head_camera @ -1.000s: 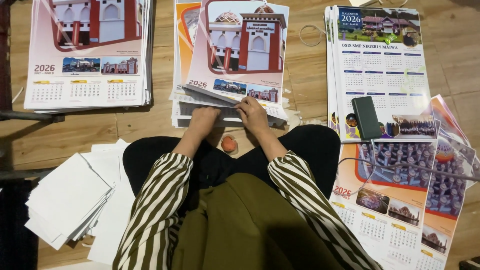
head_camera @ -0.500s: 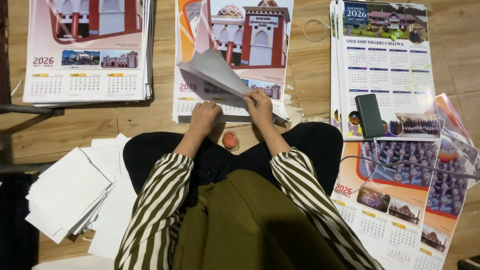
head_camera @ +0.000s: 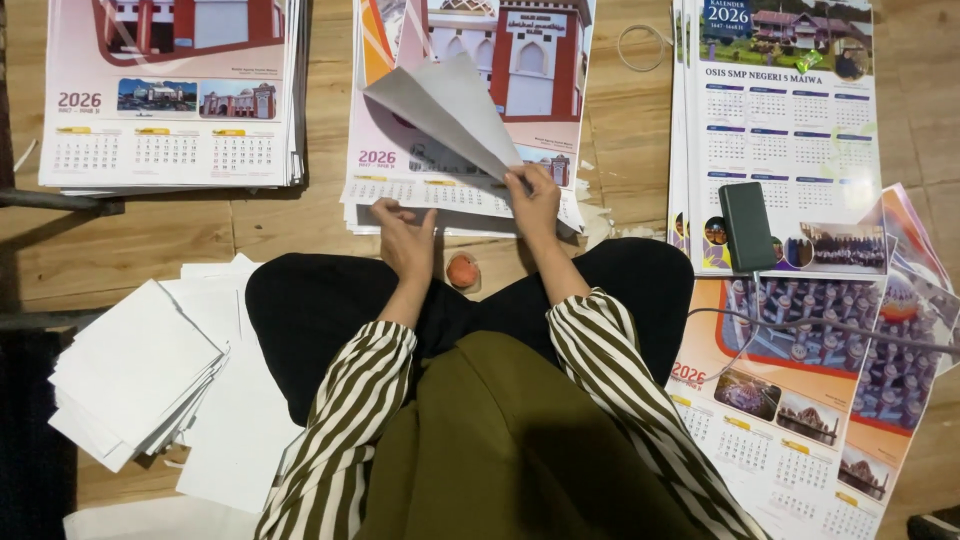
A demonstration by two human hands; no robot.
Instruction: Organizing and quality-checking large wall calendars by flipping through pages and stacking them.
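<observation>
I sit on a wooden floor facing a middle stack of printed wall calendars (head_camera: 400,160). My right hand (head_camera: 533,203) pinches the near edge of the top calendar sheet (head_camera: 450,110), whose white back is curled up and away from me. My left hand (head_camera: 405,238) rests with fingers spread on the near edge of the same stack, holding it down. Both sleeves are striped brown and white.
Another calendar stack (head_camera: 170,90) lies at the far left and a third (head_camera: 780,130) at the right, with a dark phone-like device (head_camera: 747,226) on it. More calendars (head_camera: 800,400) fan out at my right. White paper piles (head_camera: 135,375) lie at my left. A small orange object (head_camera: 462,270) sits by my knees.
My right hand has peeled the top sheet off the middle stack and raised it higher, so its white back now stands curled above the stack. My left hand slid a little left along the edge.
</observation>
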